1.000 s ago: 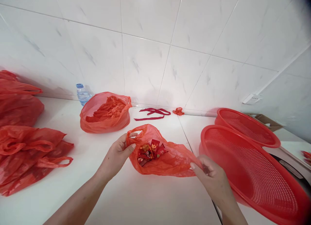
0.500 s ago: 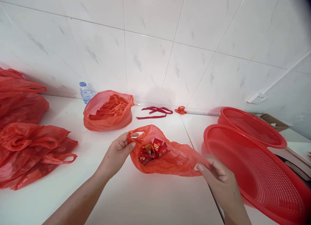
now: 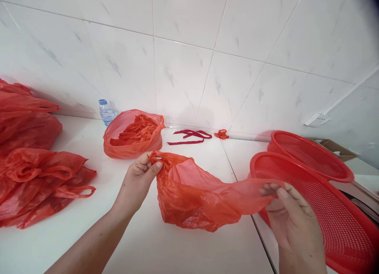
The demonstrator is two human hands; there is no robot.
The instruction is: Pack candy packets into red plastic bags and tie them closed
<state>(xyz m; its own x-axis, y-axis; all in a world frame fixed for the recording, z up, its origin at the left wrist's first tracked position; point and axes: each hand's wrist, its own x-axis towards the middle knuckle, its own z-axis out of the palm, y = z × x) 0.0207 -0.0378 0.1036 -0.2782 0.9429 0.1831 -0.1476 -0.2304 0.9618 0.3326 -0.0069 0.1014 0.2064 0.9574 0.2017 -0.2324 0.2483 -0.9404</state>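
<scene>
Between my hands a red plastic bag [image 3: 201, 203] is stretched sideways above the white table. My left hand [image 3: 139, 177] pinches the bag's handle at its upper left corner. At the other end my right hand [image 3: 296, 214] grips the opposite side, with some fingertips showing through the thin plastic. The bag's front wall hangs down and hides its contents; dark red shapes show faintly through it near the bottom.
An open red bag of crumpled red plastic [image 3: 134, 134] stands behind, beside a water bottle [image 3: 107, 113]. Full red bags [image 3: 44, 183] lie left. Dark red ribbon [image 3: 189, 136] and a small red plastic knot [image 3: 222, 134] lie by the wall. Red baskets [image 3: 314, 199] stand right.
My right hand has moved right and pulled the bag wider. The bag's front wall has come up, so the small red packets seen inside earlier are now hidden.
</scene>
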